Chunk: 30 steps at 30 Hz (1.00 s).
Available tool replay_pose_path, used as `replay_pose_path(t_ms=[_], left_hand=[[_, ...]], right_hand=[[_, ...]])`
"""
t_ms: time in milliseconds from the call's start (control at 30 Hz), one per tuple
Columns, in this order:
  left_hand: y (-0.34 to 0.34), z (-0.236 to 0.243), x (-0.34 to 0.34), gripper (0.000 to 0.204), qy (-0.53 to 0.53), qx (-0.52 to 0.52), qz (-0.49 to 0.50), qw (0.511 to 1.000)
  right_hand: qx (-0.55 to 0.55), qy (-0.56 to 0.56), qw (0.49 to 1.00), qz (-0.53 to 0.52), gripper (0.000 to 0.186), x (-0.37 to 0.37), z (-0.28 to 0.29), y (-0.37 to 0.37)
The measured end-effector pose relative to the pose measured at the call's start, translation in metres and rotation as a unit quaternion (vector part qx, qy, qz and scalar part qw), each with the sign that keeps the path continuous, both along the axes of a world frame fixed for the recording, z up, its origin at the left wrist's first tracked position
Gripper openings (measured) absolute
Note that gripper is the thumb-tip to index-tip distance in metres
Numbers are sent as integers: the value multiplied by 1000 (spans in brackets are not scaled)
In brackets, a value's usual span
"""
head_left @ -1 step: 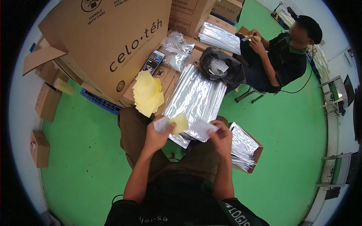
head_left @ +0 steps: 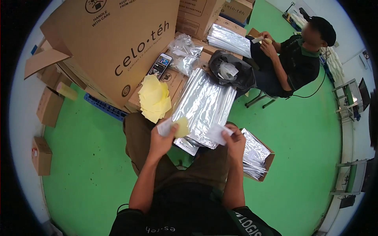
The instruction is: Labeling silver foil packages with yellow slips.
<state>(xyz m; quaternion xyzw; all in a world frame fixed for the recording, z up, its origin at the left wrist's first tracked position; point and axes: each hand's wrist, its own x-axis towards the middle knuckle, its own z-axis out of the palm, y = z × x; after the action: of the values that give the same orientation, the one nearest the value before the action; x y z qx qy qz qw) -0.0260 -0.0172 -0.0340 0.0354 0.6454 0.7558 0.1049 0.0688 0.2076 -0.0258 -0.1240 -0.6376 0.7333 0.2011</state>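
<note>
Currently, the left hand (head_left: 160, 142) pinches a white label (head_left: 164, 126) and a yellow paper slip (head_left: 182, 128), thumb on top, while the right hand (head_left: 236, 141) grips another white label (head_left: 216, 133) by its edge, presumably leaving most of its surface free. From between them, a stack of silver foil pouches (head_left: 206, 103) lies at twelve o'clock, likely for easy reach; more pouches fill a small carton (head_left: 270, 161) at four. Yellow slips (head_left: 154, 99) pile up toward ten-thirty. At eleven, a smartphone (head_left: 162, 64) appears tilted for viewing. Beyond, a black plastic bag (head_left: 246, 74) sits at one, a seated co-worker (head_left: 295, 67) toward two.
</note>
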Motion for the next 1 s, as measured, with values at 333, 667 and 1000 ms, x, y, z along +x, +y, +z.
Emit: replay_pose_path(t_ms=[333,667,1000], left_hand=[[44,-22,-36,39,-203,209,-85,953],[44,-43,-36,32,-261,246,-48,932],[43,-39,-33,51,-225,208,-70,949]], right_hand=[[413,-251,837,-255,57,-107,-35,-8],[519,-350,744,-234,52,-84,-18,23],[493,-330,762,-260,29,-83,-33,14]])
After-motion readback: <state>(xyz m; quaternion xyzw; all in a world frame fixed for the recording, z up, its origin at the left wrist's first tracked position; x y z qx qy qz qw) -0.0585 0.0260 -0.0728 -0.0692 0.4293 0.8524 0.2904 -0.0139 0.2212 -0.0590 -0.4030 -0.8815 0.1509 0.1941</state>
